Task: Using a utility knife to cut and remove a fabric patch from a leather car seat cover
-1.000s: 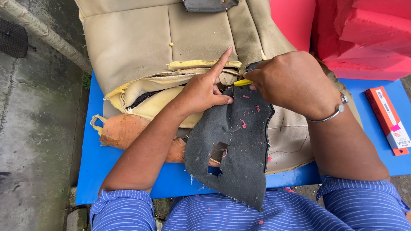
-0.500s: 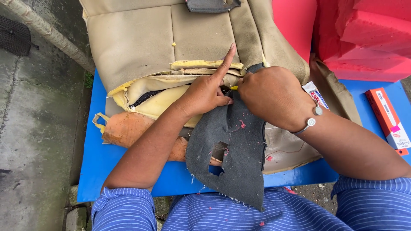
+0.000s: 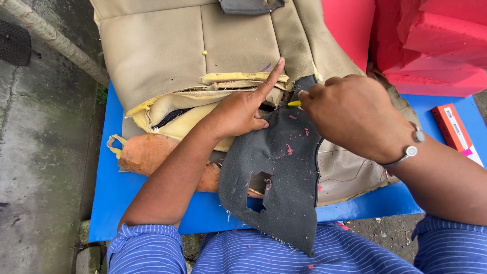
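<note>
A beige leather seat cover lies on a blue table, torn open along a seam with yellow foam showing. A dark grey fabric piece with a ragged hole hangs over it toward my lap. My left hand presses flat on the grey fabric and the torn seam, index finger stretched out. My right hand is closed around a small yellow-tipped tool at the fabric's upper edge, just beside my left fingers.
An orange-brown leather piece lies at the left under my forearm. Red foam blocks stand at the back right. A red and white box lies on the table's right side. Concrete floor lies to the left.
My right hand shifted slightly left along the grey fabric's top edge and then back, staying at the seam. My left hand has kept its place on the fabric.
</note>
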